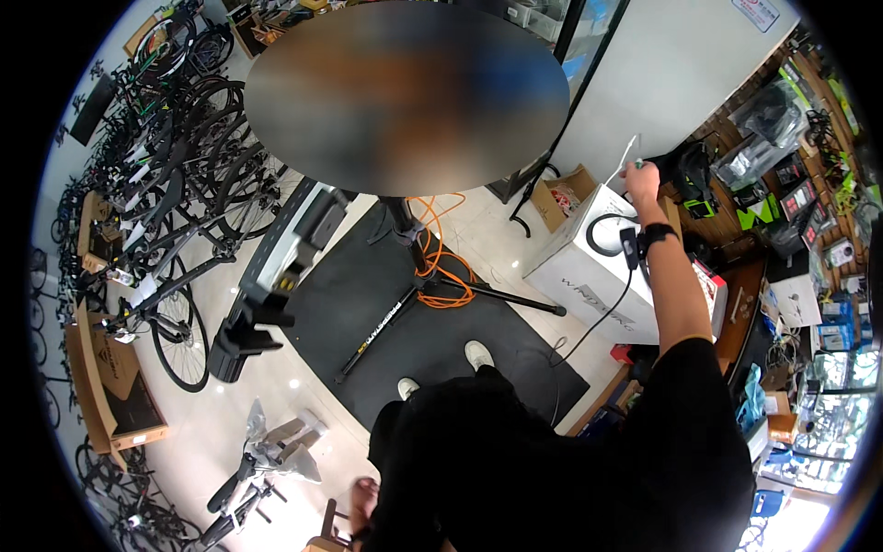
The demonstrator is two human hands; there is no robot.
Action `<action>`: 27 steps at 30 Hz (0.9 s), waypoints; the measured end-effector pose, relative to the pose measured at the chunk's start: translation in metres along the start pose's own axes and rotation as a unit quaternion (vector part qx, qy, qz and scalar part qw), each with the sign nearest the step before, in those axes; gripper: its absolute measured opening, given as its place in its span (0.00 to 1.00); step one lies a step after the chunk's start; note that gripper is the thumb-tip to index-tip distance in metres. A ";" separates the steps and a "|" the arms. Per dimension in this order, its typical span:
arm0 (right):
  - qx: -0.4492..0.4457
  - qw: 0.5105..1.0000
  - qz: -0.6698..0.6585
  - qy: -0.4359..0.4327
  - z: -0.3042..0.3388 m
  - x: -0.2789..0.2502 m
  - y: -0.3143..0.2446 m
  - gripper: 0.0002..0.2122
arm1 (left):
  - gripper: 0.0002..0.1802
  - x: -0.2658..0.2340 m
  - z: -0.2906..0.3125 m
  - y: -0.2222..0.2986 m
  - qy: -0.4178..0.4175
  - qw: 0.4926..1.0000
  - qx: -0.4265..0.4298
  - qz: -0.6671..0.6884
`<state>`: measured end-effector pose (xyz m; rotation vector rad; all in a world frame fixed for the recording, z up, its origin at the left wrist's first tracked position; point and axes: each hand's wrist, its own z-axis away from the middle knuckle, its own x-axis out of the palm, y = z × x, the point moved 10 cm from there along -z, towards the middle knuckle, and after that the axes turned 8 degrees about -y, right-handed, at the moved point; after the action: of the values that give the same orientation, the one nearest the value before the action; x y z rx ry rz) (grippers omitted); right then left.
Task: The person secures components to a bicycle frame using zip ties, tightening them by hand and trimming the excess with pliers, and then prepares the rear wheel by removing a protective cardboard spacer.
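Observation:
My right hand (641, 181) reaches out over a tall white cardboard box (589, 267), its fingers closed in a pinch. From them a thin white cord-like piece (624, 156) sticks up, with a small green bit at the fingertips. A black cable (605, 235) lies looped on the box top below my wrist, and a black block (629, 247) on a cord hangs beside it. My left hand (364, 501) hangs low at my side near a wooden stool (324, 534). It is smeared and partly cut off by my black clothing.
A black repair stand (405, 225) with a coiled orange hose (451, 290) stands on a dark mat (345, 294). Bicycles (202, 184) crowd the left. An open carton (563, 198) sits behind the white box; packaged goods hang on the right wall (763, 156). A blurred oval hides the far middle.

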<state>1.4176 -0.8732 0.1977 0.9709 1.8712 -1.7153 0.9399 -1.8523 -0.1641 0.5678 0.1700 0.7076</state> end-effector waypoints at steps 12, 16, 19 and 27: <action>-0.010 0.843 0.076 -0.532 0.265 0.287 0.075 0.13 | 0.09 0.154 0.044 -0.041 0.125 0.970 0.007 -0.207; -0.080 0.740 0.133 -0.655 0.388 0.308 0.012 0.16 | 0.10 0.141 0.086 -0.062 0.131 0.900 0.159 -0.384; -0.207 0.670 0.231 -0.674 0.452 0.346 -0.006 0.13 | 0.12 0.108 0.137 -0.093 0.181 0.816 0.251 -0.489; 0.007 0.642 0.184 -0.745 0.545 0.329 -0.010 0.10 | 0.16 -0.039 0.149 -0.199 0.216 0.962 -0.029 -0.162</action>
<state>1.1107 -1.3366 -0.1121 -0.2410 0.4523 -1.3602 1.0733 -2.0654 -0.1500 0.3103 0.6326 0.5056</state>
